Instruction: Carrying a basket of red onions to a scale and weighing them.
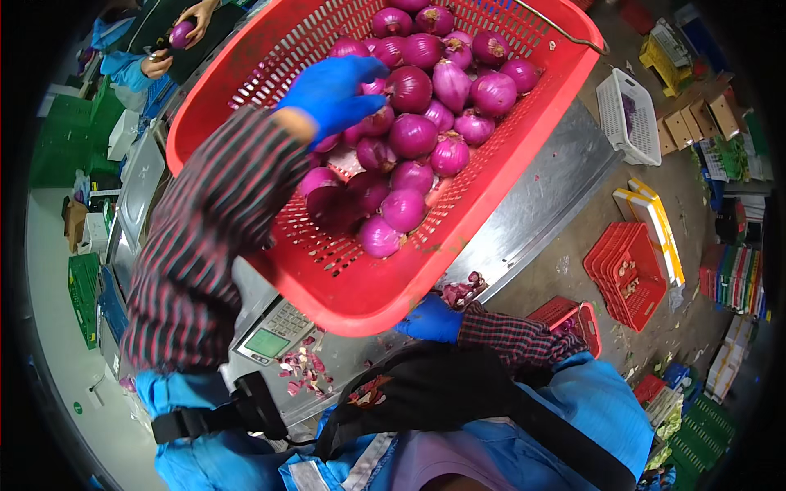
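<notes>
A large red plastic basket (508,196), tilted across the metal table, holds several purple-red onions (413,136). My left hand (332,94), in a blue glove, reaches over its left side among the onions. The thumb and fingers of that hand are spread, with an onion (374,87) showing between them; a firm grip on it is not visible. My right hand (432,319), also gloved in blue, is at the basket's near edge, low on the right. The fingers of the right hand are hidden by the basket and by blur.
A scale (274,331) with a green display stands beside the basket, with onion skin scraps (307,366) near it. At the upper left another person's hands (195,18) hold an onion. Stacked red baskets (626,274) and a white crate (629,117) are on the floor to the right.
</notes>
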